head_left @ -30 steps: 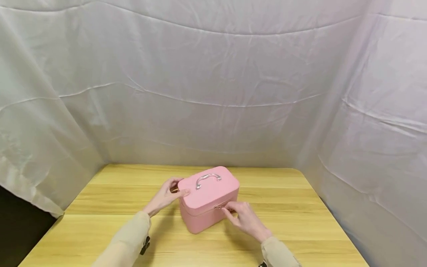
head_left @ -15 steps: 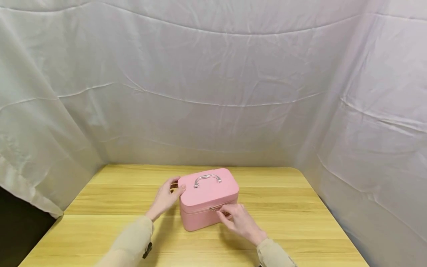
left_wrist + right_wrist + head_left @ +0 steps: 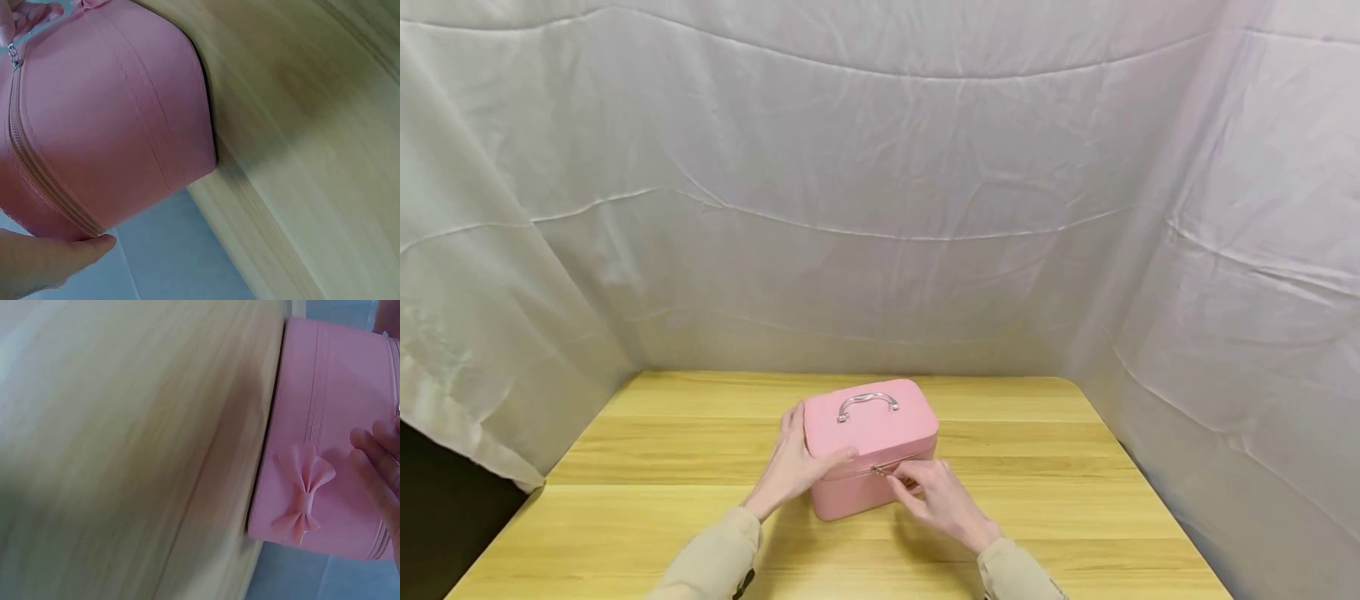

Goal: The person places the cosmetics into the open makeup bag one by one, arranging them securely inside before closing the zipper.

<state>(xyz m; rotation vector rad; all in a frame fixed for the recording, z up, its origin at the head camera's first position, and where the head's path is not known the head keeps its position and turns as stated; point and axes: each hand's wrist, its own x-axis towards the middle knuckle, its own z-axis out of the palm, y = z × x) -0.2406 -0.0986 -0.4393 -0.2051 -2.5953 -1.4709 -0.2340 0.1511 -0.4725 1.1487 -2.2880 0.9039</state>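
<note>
A pink vanity case [image 3: 880, 429] with a silver handle [image 3: 867, 398] on its lid stands on the wooden table. Around its left end lies my left hand [image 3: 797, 462], thumb along the front edge of the lid and fingers at the far left side. My right hand [image 3: 942, 500] pinches the zipper pull [image 3: 14, 56] at the front. From the pull, the zipper [image 3: 47, 181] runs round the corner with its teeth together, as the left wrist view shows. A pink bow [image 3: 303, 495] decorates the front, below my right fingers [image 3: 378, 472].
The wooden table [image 3: 647, 450] extends on both sides of the case. Grey-white curtains [image 3: 880, 275] hang behind it and along both sides. A dark area [image 3: 452, 508] shows under the curtain at the left.
The right hand has moved slightly left along the case's front with the zipper pull. The case has turned a little, and the left hand has shifted nearer, its thumb now at the lid's front edge.
</note>
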